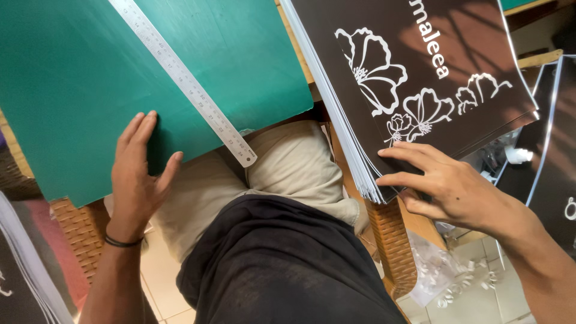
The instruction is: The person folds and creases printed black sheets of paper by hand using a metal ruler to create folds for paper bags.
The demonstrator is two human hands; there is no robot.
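Fig.: One stack of dark-brown printed sheets (420, 66), glossy, w/ white outline flowers, lies at approx. 1–2 o'clock; its white layered edges fan out along the near-left side. Right hand (447, 183) enters from 4 o'clock, palm down, fingers (414, 155) spread slightly and laid flat on the stack's near corner; thumb is tucked at the edge, so whether it pinches any sheets cannot be told. One green cutting mat (72, 78), matte, rectangular, fills 10–12 o'clock. Left hand (135, 180) comes from 7 o'clock, fingers together and flat on the mat's near edge, thumb splayed to the side against that edge; one thin black band (123, 242) circles the wrist. One steel ruler (186, 78), long, graduated, rests diagonally on the mat, its end overhanging toward centre. Beneath: woven rattan table edge (393, 240), beige cushion (300, 165), person's dark shirt (282, 264) at 6 o'clock. More dark sheets (555, 168) at 3 o'clock.
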